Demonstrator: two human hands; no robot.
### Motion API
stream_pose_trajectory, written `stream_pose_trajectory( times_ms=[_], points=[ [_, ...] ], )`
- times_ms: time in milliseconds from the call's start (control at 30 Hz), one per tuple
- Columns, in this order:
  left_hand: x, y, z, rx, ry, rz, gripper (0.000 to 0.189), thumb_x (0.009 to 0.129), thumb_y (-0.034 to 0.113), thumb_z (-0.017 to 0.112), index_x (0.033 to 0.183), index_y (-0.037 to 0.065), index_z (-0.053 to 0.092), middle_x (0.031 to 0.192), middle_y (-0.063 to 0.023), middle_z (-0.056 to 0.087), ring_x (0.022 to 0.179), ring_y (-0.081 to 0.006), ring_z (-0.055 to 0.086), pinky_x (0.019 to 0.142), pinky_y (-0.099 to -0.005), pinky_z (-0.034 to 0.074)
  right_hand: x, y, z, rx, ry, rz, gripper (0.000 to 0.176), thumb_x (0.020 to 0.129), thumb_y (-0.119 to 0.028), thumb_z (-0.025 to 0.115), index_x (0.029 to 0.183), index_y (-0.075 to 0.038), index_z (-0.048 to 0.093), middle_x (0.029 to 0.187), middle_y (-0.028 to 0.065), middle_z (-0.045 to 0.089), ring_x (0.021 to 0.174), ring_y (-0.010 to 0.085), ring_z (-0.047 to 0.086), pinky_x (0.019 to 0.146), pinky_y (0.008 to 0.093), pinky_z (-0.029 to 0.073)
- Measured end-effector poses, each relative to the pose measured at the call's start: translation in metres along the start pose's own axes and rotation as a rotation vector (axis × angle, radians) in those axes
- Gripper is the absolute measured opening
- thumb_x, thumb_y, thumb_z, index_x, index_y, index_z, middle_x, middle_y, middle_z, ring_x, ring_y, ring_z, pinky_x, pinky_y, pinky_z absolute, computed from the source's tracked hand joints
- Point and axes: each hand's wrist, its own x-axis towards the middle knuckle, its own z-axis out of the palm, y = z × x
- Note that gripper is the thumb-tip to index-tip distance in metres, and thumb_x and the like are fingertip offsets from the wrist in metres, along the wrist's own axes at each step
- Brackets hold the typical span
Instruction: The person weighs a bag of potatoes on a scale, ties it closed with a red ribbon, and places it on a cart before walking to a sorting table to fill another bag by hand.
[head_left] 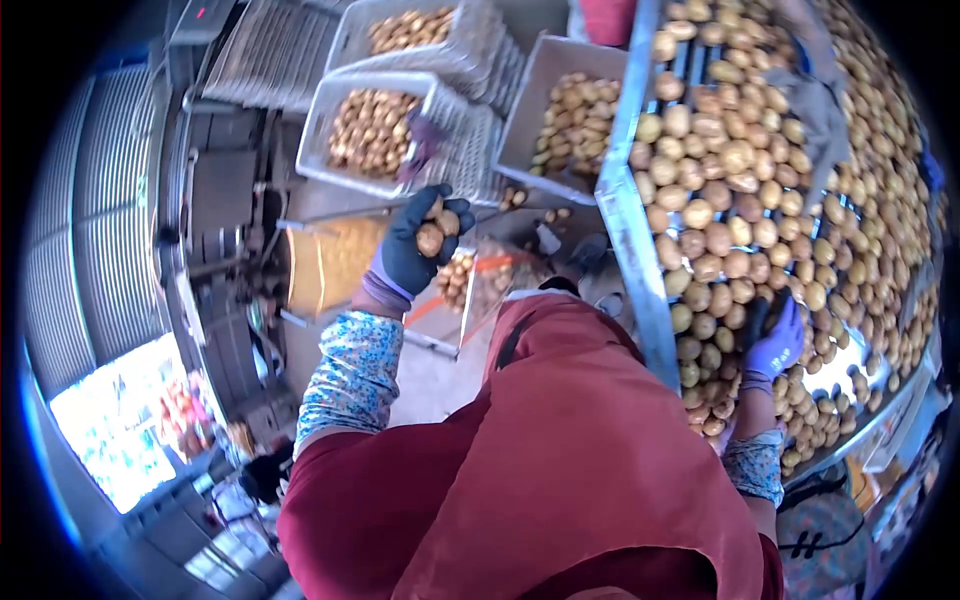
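Observation:
My left hand (413, 243), in a dark glove with a purple cuff, is raised off to the left of the sorting table. Its fingers are curled around a few round tan fruits (430, 239) that look much like small potatoes. My right hand (777, 335), in a purple glove with dark fingers, reaches down among the same kind of fruits (735, 265) spread over the sorting table (645, 255). The fingers there look apart, and I see nothing gripped between them. Dark bars show through gaps in the layer.
Two white crates (312, 135) with fruits stand ahead on the left, a purplish cloth or glove (425, 140) over one. Beside the table is a grey bin (515, 125). Nearer lie an orange-edged bag (480, 285) and a yellow panel (335, 262). Another person's arm (810, 35) reaches over the table.

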Motion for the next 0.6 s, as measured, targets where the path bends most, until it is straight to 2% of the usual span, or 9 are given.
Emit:
stream_pose_trajectory(
  times_ms=[33,133,267,333,367,467,500,567,600],
  points=[
    [-0.022,-0.024,-0.033,-0.012,0.020,0.035,0.032,0.094,0.021,0.054,0.122,0.004,0.051,0.109,-0.0134,0.061,0.099,-0.0200,0.061,0.069,-0.0254,0.050,0.002,-0.005,-0.004,0.021,-0.027,0.015,0.048,0.085,-0.038,0.063,0.119,-0.004,0.060,0.110,0.0178,0.064,0.099,0.0349,0.062,0.086,0.0421,0.048],
    [-0.075,-0.098,-0.108,1.402,0.321,0.238,0.044,0.086,0.013,0.066,0.125,0.002,0.047,0.116,-0.0124,0.058,0.107,-0.0217,0.057,0.087,-0.0316,0.048,0.005,-0.011,-0.009,0.150,-0.061,0.048,0.050,0.084,-0.037,0.065,0.119,-0.003,0.059,0.109,0.0168,0.064,0.098,0.0332,0.062,0.084,0.0415,0.049],
    [-0.102,-0.189,-0.180,1.089,0.489,-0.123,0.078,0.076,0.016,0.075,0.137,0.001,0.029,0.132,-0.0146,0.048,0.116,-0.0258,0.051,0.102,-0.0358,0.040,0.001,-0.033,-0.015,0.154,0.104,-0.143,0.046,0.079,-0.026,0.064,0.116,0.000,0.055,0.107,0.0207,0.060,0.098,0.0382,0.055,0.085,0.0478,0.043],
    [-0.090,-0.205,-0.178,0.769,0.578,-0.304,0.067,0.080,0.019,0.070,0.135,0.003,0.034,0.130,-0.0137,0.049,0.112,-0.0251,0.053,0.095,-0.0354,0.044,-0.012,-0.064,-0.022,0.216,-0.038,-0.203,0.043,0.074,-0.023,0.061,0.113,-0.005,0.057,0.113,0.0199,0.056,0.104,0.0386,0.052,0.092,0.0492,0.039],
    [-0.081,-0.203,-0.169,0.469,0.652,-0.364,0.062,0.083,0.020,0.067,0.134,0.004,0.036,0.129,-0.0133,0.049,0.110,-0.0247,0.054,0.091,-0.0352,0.046,-0.007,-0.089,-0.055,0.357,-0.359,-0.124,0.044,0.073,-0.023,0.060,0.114,-0.009,0.057,0.118,0.0183,0.054,0.112,0.0364,0.050,0.097,0.0510,0.036],
    [-0.052,-0.178,-0.132,-0.128,0.741,-0.338,0.049,0.089,0.024,0.059,0.132,0.007,0.043,0.126,-0.0120,0.051,0.105,-0.0237,0.056,0.081,-0.0347,0.052,-0.056,-0.068,-0.024,0.230,-0.257,-0.262,0.041,0.087,-0.033,0.053,0.126,-0.021,0.056,0.129,0.0130,0.051,0.123,0.0329,0.044,0.103,0.0554,0.030],
    [-0.040,-0.166,-0.117,-0.113,0.675,-0.260,0.045,0.091,0.026,0.056,0.131,0.008,0.046,0.125,-0.0115,0.051,0.103,-0.0233,0.057,0.078,-0.0345,0.054,-0.053,-0.052,-0.027,0.191,-0.275,-0.212,0.041,0.086,-0.033,0.053,0.125,-0.019,0.056,0.129,0.0126,0.050,0.123,0.0331,0.044,0.103,0.0543,0.029],
    [-0.012,-0.167,-0.139,0.921,0.272,0.296,0.035,0.093,0.025,0.057,0.124,0.011,0.052,0.106,-0.0023,0.058,0.089,-0.0140,0.056,0.068,-0.0282,0.049,-0.051,-0.017,-0.039,0.182,-0.373,-0.044,0.042,0.085,-0.031,0.056,0.122,-0.013,0.057,0.128,0.0112,0.052,0.121,0.0328,0.045,0.103,0.0505,0.031],
    [-0.010,-0.141,-0.080,0.636,0.332,0.166,0.034,0.092,0.023,0.058,0.123,0.010,0.053,0.102,-0.0014,0.057,0.086,-0.0115,0.055,0.067,-0.0259,0.047,-0.069,0.010,-0.012,0.065,-0.112,-0.070,0.041,0.082,-0.030,0.058,0.119,-0.010,0.058,0.122,0.0103,0.054,0.116,0.0333,0.048,0.101,0.0496,0.033]
  ],
)
